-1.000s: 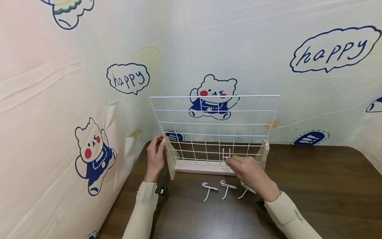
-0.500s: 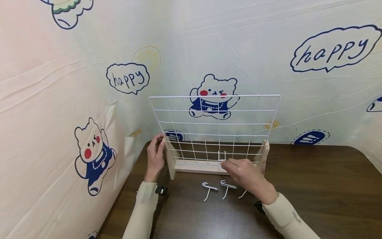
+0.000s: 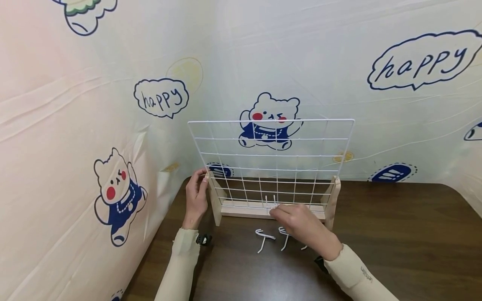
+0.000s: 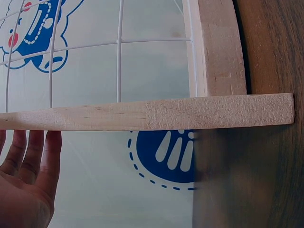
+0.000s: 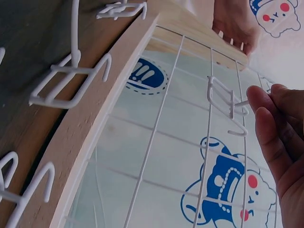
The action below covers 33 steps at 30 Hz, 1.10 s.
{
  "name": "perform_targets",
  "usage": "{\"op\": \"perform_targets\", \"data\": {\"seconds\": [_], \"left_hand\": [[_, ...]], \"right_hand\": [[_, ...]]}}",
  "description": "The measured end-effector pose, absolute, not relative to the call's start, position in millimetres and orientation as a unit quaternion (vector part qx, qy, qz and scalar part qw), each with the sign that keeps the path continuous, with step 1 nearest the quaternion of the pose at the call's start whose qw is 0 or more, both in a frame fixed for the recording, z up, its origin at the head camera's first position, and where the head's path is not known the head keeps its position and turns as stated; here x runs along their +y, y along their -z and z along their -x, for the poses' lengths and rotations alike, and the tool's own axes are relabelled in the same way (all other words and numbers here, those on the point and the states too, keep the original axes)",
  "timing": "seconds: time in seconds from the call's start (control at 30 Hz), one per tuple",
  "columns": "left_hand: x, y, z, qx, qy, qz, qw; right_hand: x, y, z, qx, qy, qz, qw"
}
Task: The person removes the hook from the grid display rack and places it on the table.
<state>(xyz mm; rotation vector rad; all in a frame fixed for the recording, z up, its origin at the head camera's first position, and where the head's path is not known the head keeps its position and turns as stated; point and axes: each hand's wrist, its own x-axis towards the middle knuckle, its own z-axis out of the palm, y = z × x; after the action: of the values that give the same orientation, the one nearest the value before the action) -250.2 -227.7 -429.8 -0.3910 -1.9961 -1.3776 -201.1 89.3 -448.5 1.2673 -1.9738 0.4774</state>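
Observation:
A white wire grid panel (image 3: 286, 155) stands in a wooden base with wooden side supports. My left hand (image 3: 196, 195) holds the upper end of the left side support (image 3: 215, 200); in the left wrist view its fingers (image 4: 50, 159) lie nearly straight against the wood, thumb hidden there. My right hand (image 3: 301, 221) pinches a white wire hook (image 5: 221, 97) by its stem between thumb and fingers. The hook's two bent prongs point up, overlapping the lower grid rows in the head view, just above the wooden crossbar (image 3: 241, 212).
Three more white hooks lie on the dark wooden table (image 3: 395, 234) before the rack: a left hook (image 3: 265, 237), a middle hook (image 3: 285, 240) and a right hook (image 3: 304, 247) partly hidden under my right hand. A printed cloth (image 3: 327, 62) hangs behind and at the left.
My right hand has moved left and slightly down along the grid with the hook in its fingers, now covering more of the hooks on the table. My left hand has stayed put.

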Motion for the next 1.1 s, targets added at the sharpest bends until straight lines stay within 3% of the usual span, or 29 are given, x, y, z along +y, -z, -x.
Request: {"op": "perform_targets", "data": {"seconds": [1.1], "left_hand": [[-229, 431, 252, -0.765, 0.538, 0.141, 0.326]], "right_hand": [[52, 450, 190, -0.757, -0.190, -0.526, 0.338]]}}
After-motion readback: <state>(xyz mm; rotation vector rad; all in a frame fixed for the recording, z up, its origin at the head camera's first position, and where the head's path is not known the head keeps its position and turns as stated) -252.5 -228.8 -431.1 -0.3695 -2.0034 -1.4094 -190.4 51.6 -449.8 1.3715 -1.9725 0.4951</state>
